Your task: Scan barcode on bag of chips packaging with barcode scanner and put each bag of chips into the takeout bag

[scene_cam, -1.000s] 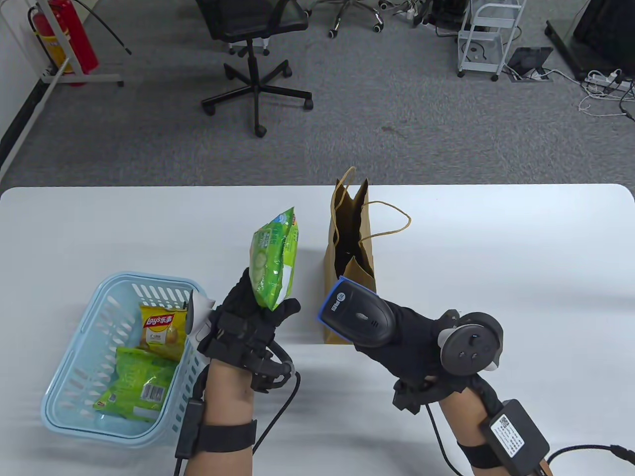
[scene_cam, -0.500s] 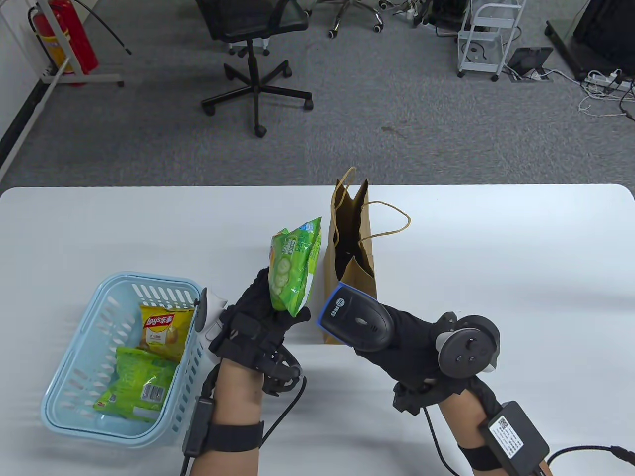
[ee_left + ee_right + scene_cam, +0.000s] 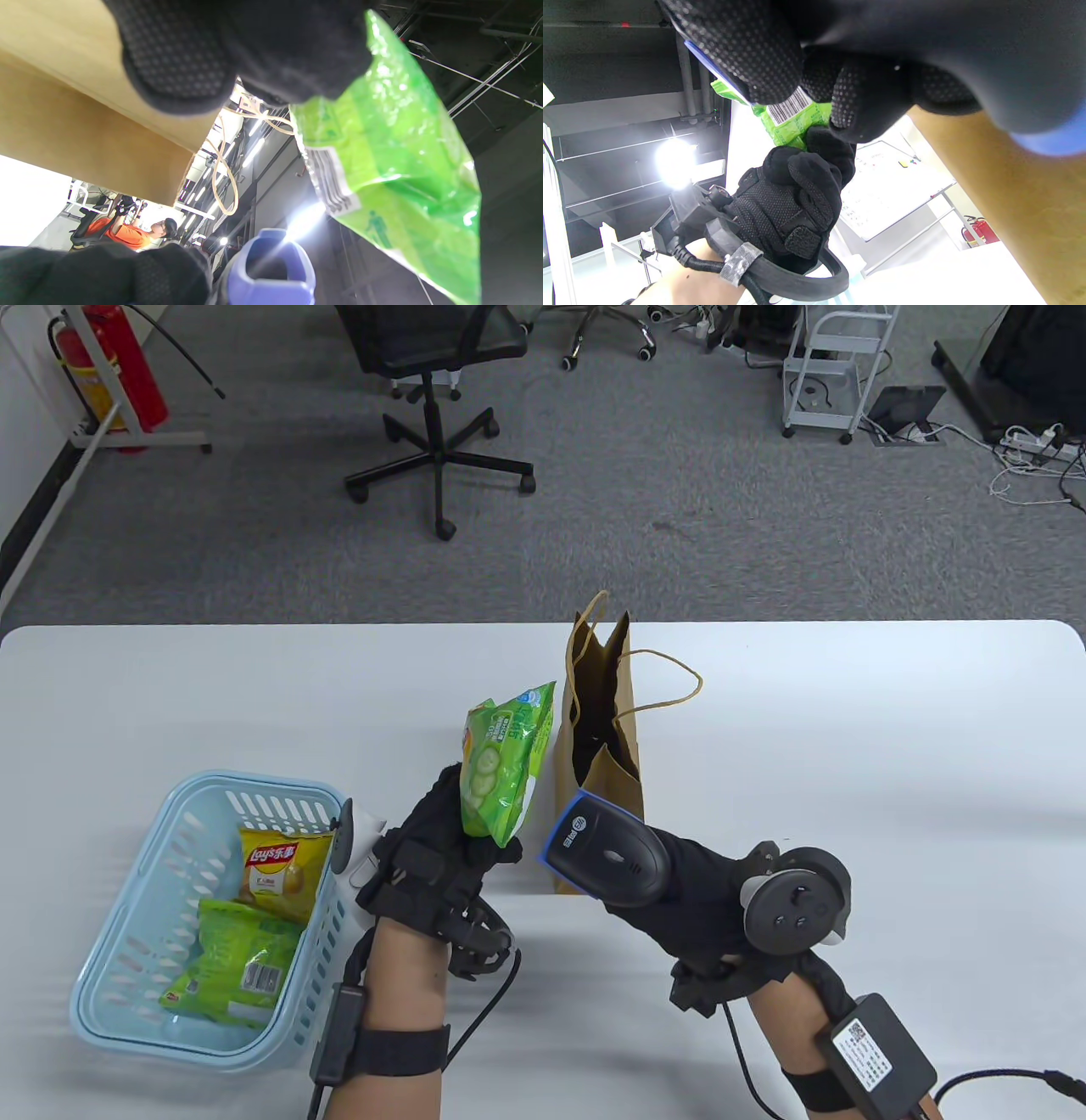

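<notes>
Table view: left hand [image 3: 441,865] gripping chip bag [image 3: 505,759], right hand [image 3: 696,891] gripping scanner [image 3: 607,853]; risk: misread from tilted barcode

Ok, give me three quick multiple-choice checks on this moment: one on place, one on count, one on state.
1. Where is the takeout bag?
A. In the basket
B. Upright on the table, beyond the hands
C. Flat by the left hand

2. How many chip bags lie in the blue basket?
A. None
B. Two
C. Four

3. What is the right hand doing?
A. Resting open
B. Holding the scanner
C. Gripping the takeout bag's handle

Answers: 1 B, it stands open-topped; 2 B, one yellow, one green; 3 B, aimed toward the green chip bag in the left hand.
</notes>
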Tool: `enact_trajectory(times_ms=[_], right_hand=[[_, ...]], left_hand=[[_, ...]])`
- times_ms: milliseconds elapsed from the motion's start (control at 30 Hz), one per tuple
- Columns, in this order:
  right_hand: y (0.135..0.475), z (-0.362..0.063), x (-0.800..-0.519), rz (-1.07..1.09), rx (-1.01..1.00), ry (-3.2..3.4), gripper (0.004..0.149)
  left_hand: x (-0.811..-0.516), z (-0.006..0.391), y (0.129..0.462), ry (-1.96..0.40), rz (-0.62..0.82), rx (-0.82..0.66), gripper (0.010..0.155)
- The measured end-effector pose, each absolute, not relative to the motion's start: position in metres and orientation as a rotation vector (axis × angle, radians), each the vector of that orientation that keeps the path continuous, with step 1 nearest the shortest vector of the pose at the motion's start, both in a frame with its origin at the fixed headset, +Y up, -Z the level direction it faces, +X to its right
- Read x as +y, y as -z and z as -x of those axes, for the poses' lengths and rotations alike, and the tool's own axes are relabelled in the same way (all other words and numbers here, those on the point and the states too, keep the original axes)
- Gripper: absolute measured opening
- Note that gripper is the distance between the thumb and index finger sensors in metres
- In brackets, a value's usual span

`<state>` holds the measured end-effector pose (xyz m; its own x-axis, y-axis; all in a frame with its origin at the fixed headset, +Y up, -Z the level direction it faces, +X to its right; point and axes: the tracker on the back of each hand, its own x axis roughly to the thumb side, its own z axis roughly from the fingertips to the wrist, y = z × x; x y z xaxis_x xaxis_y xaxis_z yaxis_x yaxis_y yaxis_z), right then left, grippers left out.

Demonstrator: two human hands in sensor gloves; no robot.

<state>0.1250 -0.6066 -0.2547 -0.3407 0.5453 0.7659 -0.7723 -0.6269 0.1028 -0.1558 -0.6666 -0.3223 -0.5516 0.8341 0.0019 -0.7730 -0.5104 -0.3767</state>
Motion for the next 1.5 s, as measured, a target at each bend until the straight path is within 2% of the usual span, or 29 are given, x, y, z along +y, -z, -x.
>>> enact_trajectory(times_ms=[233,367,500,567,633,700,800,900,1133,1267,1500], right_hand=[[0.255,-0.126,-0.606,-1.007,-0.335,-2.042,0.058],[0.253,-0.140,-0.595,-0.974,-0.376,-2.022,0.059],[0.252,-0.175,-0.581,-0.870,-0.474,-1.934,0.059],[0.253,-0.191,-0.577,-0.825,-0.501,-1.902,0.059],[0.256,-0.209,-0.575,-0.760,-0.528,-1.863,0.059],[0.258,-0.224,-0.575,-0.711,-0.539,-1.840,0.059],[0.261,-0.239,-0.576,-0.663,-0.568,-1.858,0.059],[0.265,-0.250,-0.578,-0.621,-0.570,-1.837,0.059],[0.273,-0.262,-0.584,-0.577,-0.553,-1.826,0.060],[0.275,-0.265,-0.586,-0.567,-0.546,-1.813,0.060],[0.278,-0.267,-0.589,-0.553,-0.535,-1.808,0.060]], left_hand=[[-0.667,0.155,0.323,-2.122,0.215,-0.425,0.048],[-0.662,0.157,0.321,-2.115,0.163,-0.449,0.047],[-0.636,0.163,0.314,-1.953,-0.015,-0.529,0.047],[-0.620,0.163,0.308,-1.871,-0.129,-0.493,0.046],[-0.601,0.161,0.303,-1.754,-0.292,-0.434,0.045],[-0.575,0.157,0.297,-1.510,-0.448,-0.355,0.044],[-0.548,0.145,0.291,-1.137,-0.590,-0.229,0.043],[-0.531,0.124,0.288,-0.842,-0.670,-0.180,0.043],[-0.515,0.079,0.288,-0.483,-0.738,-0.190,0.042],[-0.513,0.062,0.291,-0.310,-0.719,-0.164,0.042],[-0.521,0.042,0.306,-0.177,-0.638,-0.117,0.042]])
